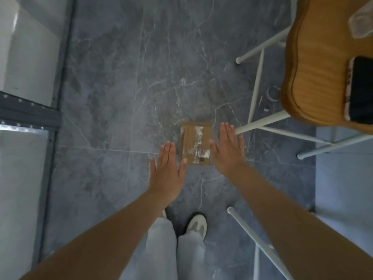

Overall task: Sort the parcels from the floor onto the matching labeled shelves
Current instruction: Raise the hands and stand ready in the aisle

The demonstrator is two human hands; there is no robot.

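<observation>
A small brown cardboard parcel (195,143) with shiny tape and a label lies flat on the grey marble floor. My left hand (168,169) hovers flat to its left, fingers straight and together, holding nothing. On the parcel's right, my right hand (229,147) is also flat and open, its thumb side overlapping the parcel's right edge in the view. Both hands are above the floor; I cannot tell whether either touches the parcel. The metal shelving (26,114) stands at the left edge.
A wooden table (314,73) on white legs (260,122) fills the upper right, with a dark phone (360,89) and a clear plastic item (361,23) on it. A tape roll (273,93) lies under the table. My feet and light trousers (177,245) are below.
</observation>
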